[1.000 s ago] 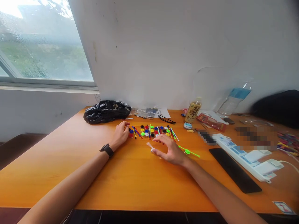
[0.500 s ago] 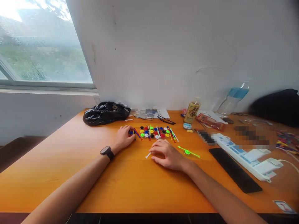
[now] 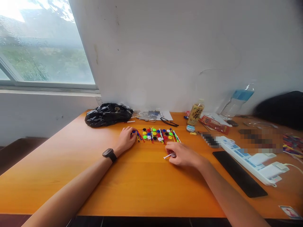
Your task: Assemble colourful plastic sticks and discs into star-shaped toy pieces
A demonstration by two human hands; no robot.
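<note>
My right hand (image 3: 181,154) is closed around a white arrow-shaped spinner (image 3: 168,156). The spinner's tail points left past my fingers, and a pale disc shows by my thumb. My left hand (image 3: 127,138), with a watch on the wrist, rests on the table with curled fingers at the left end of the small plastic parts. Something dark blue peeks out under those fingertips; what they hold, if anything, is hidden. Beside it lie coloured arrow sticks (image 3: 139,136) and rows of round coloured discs (image 3: 149,133), with more arrow sticks (image 3: 175,135) to the right.
A black plastic bag (image 3: 107,115) sits at the back left. Toward the right are a drink bottle (image 3: 195,114), a white power strip (image 3: 248,160) with plugs, a black flat bar (image 3: 239,173) and a large clear bottle (image 3: 236,102). A black cord loop (image 3: 169,122) lies behind the discs.
My right hand has moved right with the white spinner and now covers where the green spinner lay. My left hand has barely moved.
</note>
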